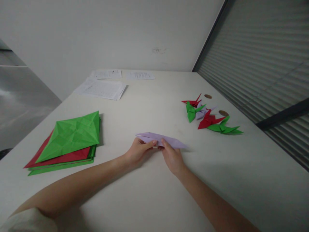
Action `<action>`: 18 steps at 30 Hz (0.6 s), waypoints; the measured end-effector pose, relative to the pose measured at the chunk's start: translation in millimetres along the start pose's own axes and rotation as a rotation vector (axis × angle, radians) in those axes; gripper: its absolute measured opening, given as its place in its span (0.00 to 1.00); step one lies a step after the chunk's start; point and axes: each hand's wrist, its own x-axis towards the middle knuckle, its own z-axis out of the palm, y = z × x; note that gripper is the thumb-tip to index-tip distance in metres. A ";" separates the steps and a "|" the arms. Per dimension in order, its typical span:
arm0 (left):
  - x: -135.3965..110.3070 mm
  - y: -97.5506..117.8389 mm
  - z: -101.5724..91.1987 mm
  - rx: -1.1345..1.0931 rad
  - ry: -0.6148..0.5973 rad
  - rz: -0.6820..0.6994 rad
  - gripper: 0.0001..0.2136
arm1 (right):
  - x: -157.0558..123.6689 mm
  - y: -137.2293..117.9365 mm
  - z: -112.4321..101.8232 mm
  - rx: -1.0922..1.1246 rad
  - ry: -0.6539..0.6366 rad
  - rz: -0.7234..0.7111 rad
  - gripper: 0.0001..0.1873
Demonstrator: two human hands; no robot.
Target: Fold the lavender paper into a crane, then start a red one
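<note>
A folded piece of lavender origami paper (172, 141), long and narrow with pointed ends, is held just over the white table by both hands. My left hand (140, 149) grips its left half, thumb on top and fingers underneath. My right hand (172, 158) pinches it right of the middle, the thumb lying along the near face. Both thumbs are close together near its centre. The undersides of the paper and most of my fingertips are hidden.
Creased green and red paper squares (74, 133) are stacked at the left. Several folded paper cranes (209, 120) in red, green and lavender sit at the right, near two round brown table holes (223, 113). Printed sheets (103, 89) lie at the back left. Window blinds (260, 61) border the right side.
</note>
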 end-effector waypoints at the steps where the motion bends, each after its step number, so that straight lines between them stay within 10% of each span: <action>1: 1.4 2.7 -0.6 0.007 0.014 0.027 0.13 | -1.6 2.6 -1.1 -0.031 -0.026 0.011 0.16; 8: 14.1 27.0 -8.7 0.062 0.165 0.146 0.10 | 4.6 -17.5 -6.8 0.180 -0.059 -0.010 0.32; 13: 15.1 26.4 -12.8 0.283 0.120 0.106 0.12 | 12.6 -22.9 -11.3 0.035 -0.080 -0.007 0.22; 18: 12.7 20.1 -15.2 0.341 0.081 0.189 0.33 | 4.2 -13.0 -6.1 -0.192 -0.266 -0.096 0.23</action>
